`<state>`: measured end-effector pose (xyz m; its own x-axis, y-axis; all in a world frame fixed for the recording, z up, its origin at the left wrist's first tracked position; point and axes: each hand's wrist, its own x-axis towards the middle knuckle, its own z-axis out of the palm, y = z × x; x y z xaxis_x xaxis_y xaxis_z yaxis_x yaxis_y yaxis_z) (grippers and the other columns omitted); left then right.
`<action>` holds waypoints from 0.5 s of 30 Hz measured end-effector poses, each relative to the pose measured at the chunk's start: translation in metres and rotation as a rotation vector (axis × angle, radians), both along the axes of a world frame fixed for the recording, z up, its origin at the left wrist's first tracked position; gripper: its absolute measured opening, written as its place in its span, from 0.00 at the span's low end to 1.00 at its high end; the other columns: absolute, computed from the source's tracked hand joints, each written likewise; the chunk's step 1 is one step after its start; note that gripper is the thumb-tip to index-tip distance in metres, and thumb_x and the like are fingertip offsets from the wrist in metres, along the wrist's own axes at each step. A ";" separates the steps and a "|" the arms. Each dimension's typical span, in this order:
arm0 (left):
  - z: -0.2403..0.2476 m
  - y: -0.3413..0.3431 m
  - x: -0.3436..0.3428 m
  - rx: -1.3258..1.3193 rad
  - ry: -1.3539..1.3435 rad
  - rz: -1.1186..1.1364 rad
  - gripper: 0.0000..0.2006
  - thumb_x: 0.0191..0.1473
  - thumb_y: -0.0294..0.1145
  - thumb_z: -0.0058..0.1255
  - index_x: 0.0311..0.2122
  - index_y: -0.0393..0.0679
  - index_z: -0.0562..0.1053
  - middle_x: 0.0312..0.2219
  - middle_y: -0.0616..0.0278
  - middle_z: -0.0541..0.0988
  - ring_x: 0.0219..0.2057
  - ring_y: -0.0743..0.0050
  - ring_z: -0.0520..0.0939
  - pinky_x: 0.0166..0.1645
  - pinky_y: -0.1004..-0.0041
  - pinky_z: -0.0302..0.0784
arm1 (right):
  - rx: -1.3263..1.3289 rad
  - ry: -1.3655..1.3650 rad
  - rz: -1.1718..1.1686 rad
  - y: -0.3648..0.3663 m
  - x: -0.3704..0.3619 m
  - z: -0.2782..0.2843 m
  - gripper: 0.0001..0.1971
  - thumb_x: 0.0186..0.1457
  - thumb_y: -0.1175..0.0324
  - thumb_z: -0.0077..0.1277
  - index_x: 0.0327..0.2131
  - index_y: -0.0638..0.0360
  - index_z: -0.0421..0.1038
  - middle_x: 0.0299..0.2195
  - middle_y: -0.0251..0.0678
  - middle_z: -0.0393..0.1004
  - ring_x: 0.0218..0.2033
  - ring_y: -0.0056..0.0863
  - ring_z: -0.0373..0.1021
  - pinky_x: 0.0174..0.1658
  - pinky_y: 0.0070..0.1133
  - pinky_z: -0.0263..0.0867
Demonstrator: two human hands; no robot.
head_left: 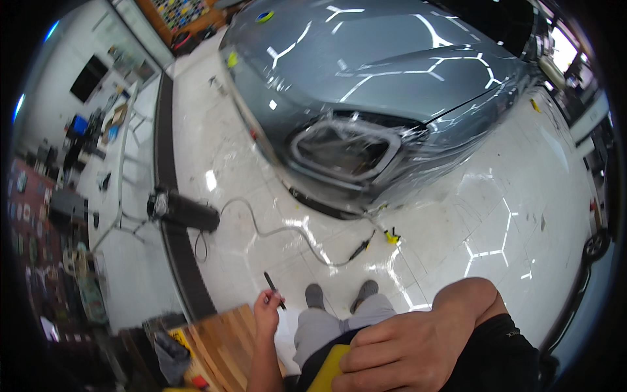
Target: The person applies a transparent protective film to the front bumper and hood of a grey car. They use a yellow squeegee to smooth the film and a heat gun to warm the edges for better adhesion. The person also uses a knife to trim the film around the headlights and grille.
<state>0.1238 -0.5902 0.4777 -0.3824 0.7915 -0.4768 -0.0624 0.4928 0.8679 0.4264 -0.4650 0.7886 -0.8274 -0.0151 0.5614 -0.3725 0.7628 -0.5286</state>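
Held low in front of my body, my left hand [266, 315] is closed around a slim black pen-like tool [270, 283], whose long end sticks out up and left. My right hand [408, 353] is bent in close to my torso, its fingers curled over a flat yellow piece [328, 371]. The yellow piece's kind is not clear, since the hand and the frame edge hide part of it. Ahead of me stands a grey car [385, 59]. Loose clear film [431, 170] hangs wrinkled over its front corner and around the headlight opening [343, 150]. Neither hand touches the car.
A black cylindrical tank [185, 210] lies at the left, with a grey hose [287, 230] running to a black nozzle [360, 249] on the floor. Beside that is a yellow trigger piece [392, 236]. A wooden bench [222, 346] stands near my left arm; a white table [117, 176] is farther left.
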 end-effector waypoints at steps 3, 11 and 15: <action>0.023 -0.022 -0.020 0.144 -0.070 0.104 0.07 0.55 0.24 0.50 0.40 0.35 0.71 0.30 0.63 0.75 0.30 0.76 0.77 0.36 0.76 0.75 | -0.066 0.199 0.011 -0.024 -0.038 0.002 0.10 0.50 0.69 0.54 0.37 0.60 0.74 0.39 0.43 0.72 0.40 0.33 0.69 0.39 0.32 0.66; 0.072 -0.042 -0.062 0.216 -0.053 0.031 0.06 0.54 0.24 0.54 0.38 0.37 0.73 0.34 0.63 0.78 0.32 0.79 0.77 0.40 0.77 0.73 | -0.845 -0.177 -0.528 -0.018 -0.153 -0.139 0.20 0.56 0.65 0.54 0.49 0.64 0.67 0.42 0.43 0.70 0.40 0.29 0.70 0.44 0.25 0.67; 0.086 -0.004 -0.081 0.420 0.277 -0.502 0.09 0.54 0.27 0.54 0.40 0.37 0.74 0.30 0.58 0.77 0.29 0.74 0.78 0.35 0.75 0.73 | -0.838 -0.239 -0.601 -0.067 -0.227 -0.228 0.20 0.61 0.59 0.46 0.50 0.64 0.66 0.41 0.46 0.70 0.38 0.36 0.71 0.43 0.27 0.67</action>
<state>0.0424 -0.5945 0.5634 0.0132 0.9994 -0.0310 0.3351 0.0248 0.9419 0.1996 -0.5320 0.5610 -0.6607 0.7503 0.0248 0.1278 0.1449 -0.9811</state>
